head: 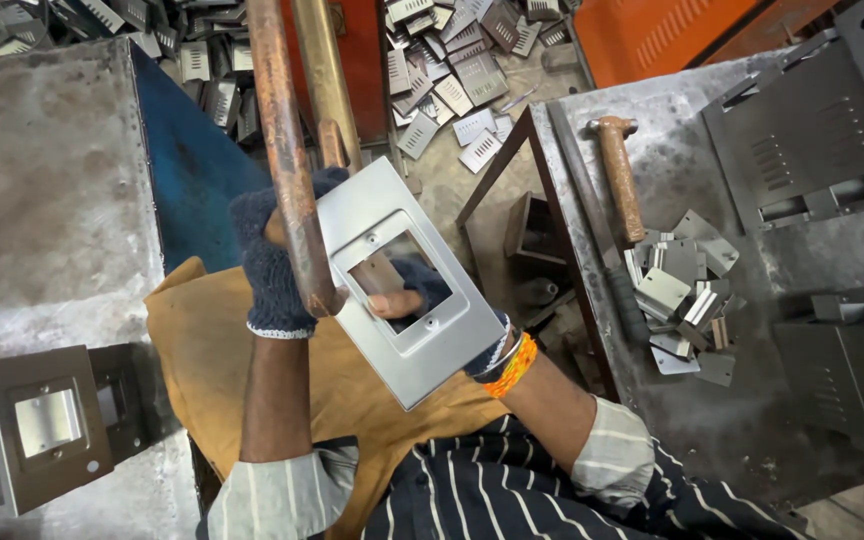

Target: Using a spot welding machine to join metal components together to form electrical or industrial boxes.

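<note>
My left hand (pixel 270 262), in a dark knitted fingerless glove, is wrapped around a rusty bent steel lever (pixel 288 150) that comes down from the top of the view. My right hand (pixel 422 295), also gloved, holds a flat grey metal plate (pixel 402 280) with a rectangular window; its fingers show through the window from behind. The plate is tilted and its left edge sits right beside the lever's lower bend. An orange band is on my right wrist. A tan cloth (pixel 342 390) covers my lap.
A grey box with a square window (pixel 42 425) lies at lower left on a worn metal bench (pixel 47 200). On the right bench lie a hammer (pixel 620 175), a pile of small bent metal pieces (pixel 682 295) and dark louvred housings (pixel 812 130). Several louvred plates (pixel 452 70) litter the floor.
</note>
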